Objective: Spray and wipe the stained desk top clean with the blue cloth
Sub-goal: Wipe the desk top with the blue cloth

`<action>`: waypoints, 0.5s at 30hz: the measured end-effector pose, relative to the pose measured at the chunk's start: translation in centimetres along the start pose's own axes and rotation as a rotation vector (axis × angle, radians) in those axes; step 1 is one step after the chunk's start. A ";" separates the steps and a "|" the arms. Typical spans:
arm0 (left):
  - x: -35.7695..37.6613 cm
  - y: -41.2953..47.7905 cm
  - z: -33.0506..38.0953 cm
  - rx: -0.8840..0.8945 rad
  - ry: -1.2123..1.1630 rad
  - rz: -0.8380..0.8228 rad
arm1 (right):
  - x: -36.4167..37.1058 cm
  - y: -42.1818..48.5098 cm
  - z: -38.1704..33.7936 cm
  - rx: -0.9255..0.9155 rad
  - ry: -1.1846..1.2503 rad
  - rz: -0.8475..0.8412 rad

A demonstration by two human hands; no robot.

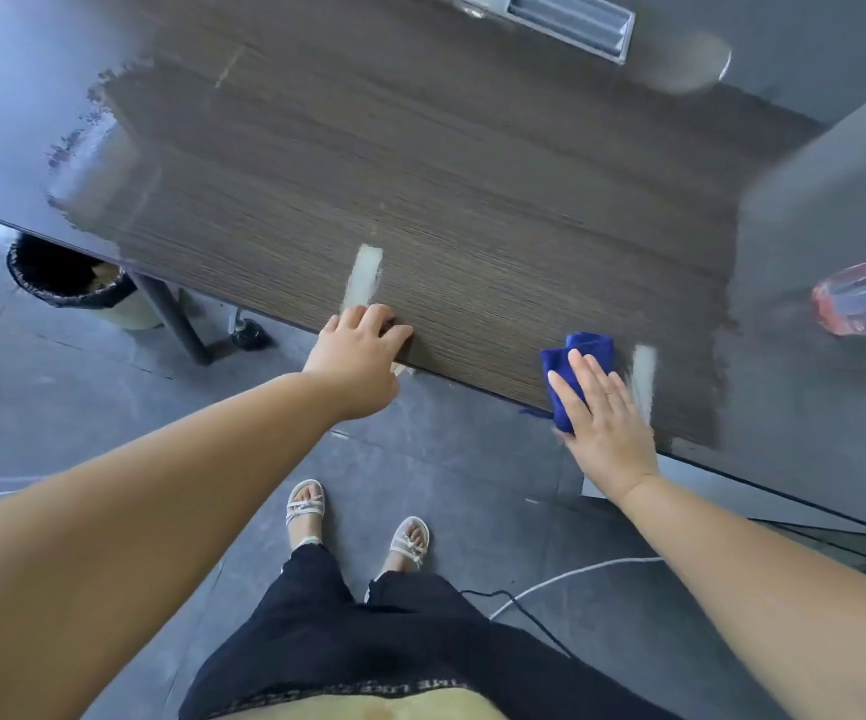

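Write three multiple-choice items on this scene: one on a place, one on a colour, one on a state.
1. Where is the bin?
A. On the desk
B. On the floor under the desk's left end
C. On a chair

2. What colour is the cloth?
A. Red
B. White
C. Blue

3. How does the right hand lie?
A. Flat on the cloth, fingers straight
B. Clenched in the air
C. Hanging at the side

Answers:
1 B, it shows on the floor below the desk's edge at left.
2 C, it is plainly blue beside the fingers.
3 A, the palm presses the cloth at the near edge.
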State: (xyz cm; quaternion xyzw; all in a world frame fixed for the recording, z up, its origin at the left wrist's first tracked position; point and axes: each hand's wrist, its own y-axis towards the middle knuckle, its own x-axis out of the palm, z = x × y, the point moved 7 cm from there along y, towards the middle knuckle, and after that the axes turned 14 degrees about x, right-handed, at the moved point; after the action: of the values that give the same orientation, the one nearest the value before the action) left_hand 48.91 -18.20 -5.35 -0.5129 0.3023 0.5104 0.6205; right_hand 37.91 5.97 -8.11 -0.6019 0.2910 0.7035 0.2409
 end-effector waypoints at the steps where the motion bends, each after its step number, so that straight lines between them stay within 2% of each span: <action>1: 0.2 0.2 0.6 -0.007 0.023 -0.005 | 0.1 0.3 -0.5 0.048 0.012 0.004; 4: 0.9 0.8 1.5 -0.062 0.087 -0.018 | 0.5 2.3 -5.0 0.115 0.067 0.013; 8: 1.0 1.3 2.1 -0.158 0.087 -0.024 | 0.2 4.4 -9.5 0.068 0.103 0.060; 12: 0.9 3.7 7.1 0.031 0.084 0.016 | 0.2 3.0 -6.2 -0.089 0.036 0.039; 15: 1.9 4.9 10.0 0.085 0.079 -0.061 | 0.6 -0.2 0.4 -0.080 0.025 0.033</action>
State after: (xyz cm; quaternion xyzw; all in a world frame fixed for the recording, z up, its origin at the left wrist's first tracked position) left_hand 43.40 -8.39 -5.71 -0.5148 0.3322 0.4571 0.6447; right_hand 37.65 6.41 -8.64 -0.6148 0.2757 0.7109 0.2013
